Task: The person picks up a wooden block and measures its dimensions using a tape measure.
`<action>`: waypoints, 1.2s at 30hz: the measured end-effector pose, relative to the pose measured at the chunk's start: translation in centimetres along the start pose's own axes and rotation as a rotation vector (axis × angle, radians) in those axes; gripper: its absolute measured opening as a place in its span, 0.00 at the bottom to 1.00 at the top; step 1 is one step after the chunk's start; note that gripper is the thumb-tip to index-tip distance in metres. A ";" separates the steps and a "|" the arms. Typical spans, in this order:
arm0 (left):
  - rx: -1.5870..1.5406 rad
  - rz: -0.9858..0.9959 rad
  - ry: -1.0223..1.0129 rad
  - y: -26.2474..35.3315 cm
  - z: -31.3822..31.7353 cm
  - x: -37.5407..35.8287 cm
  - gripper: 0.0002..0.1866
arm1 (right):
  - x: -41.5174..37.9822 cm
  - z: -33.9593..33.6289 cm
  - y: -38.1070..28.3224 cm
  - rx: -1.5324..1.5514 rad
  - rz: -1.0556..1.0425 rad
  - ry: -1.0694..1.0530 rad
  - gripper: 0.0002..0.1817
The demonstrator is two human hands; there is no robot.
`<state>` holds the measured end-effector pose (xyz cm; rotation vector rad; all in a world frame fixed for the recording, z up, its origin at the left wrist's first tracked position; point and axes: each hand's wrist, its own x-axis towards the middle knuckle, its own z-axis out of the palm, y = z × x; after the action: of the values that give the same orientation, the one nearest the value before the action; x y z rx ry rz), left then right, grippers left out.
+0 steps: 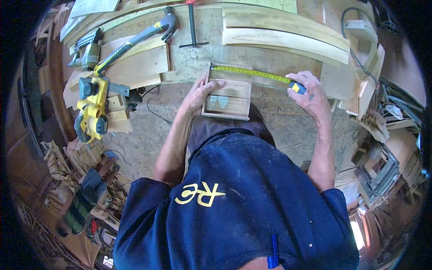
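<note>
A shallow wooden box (228, 90) sits at the middle of the near edge of the desk (193, 69), its far end over that edge and its near end above the person's lap. Crosspieces divide it into sections; the nearest one shows a pale blue-green patch (219, 102). Its side walls run away from the person, roughly square to the near edge.

The left hand (201, 93) has its fingers clamped on the box's left wall, thumb reaching inside. The right hand (306, 92) has its fingers closed around the tape measure (297, 87), off the box's right side. The yellow blade (252, 73) points left, its long axis roughly along the near edge, crossing the box's far end.

A hammer (139, 38) lies toward the desk's far left corner.
</note>
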<state>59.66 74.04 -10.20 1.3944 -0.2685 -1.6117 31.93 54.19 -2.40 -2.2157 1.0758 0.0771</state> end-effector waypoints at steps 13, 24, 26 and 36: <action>0.009 0.088 -0.044 0.1 -1.0 0.8 0.29 | -0.1 0.4 0.4 0.012 -0.028 0.048 0.21; 0.008 0.045 -0.010 0.0 -0.6 0.5 0.28 | 0.2 0.4 -0.1 -0.025 -0.023 0.013 0.21; 0.011 0.031 -0.012 -0.2 -0.7 0.7 0.28 | 0.2 0.5 -0.1 -0.016 -0.031 0.035 0.21; -0.044 -0.058 -0.022 -0.1 -0.9 0.5 0.28 | 0.1 0.5 -0.3 0.019 -0.054 0.052 0.21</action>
<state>60.40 74.06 -10.93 1.3627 -0.2052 -1.6715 32.35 54.57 -2.64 -2.2396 1.0398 -0.0140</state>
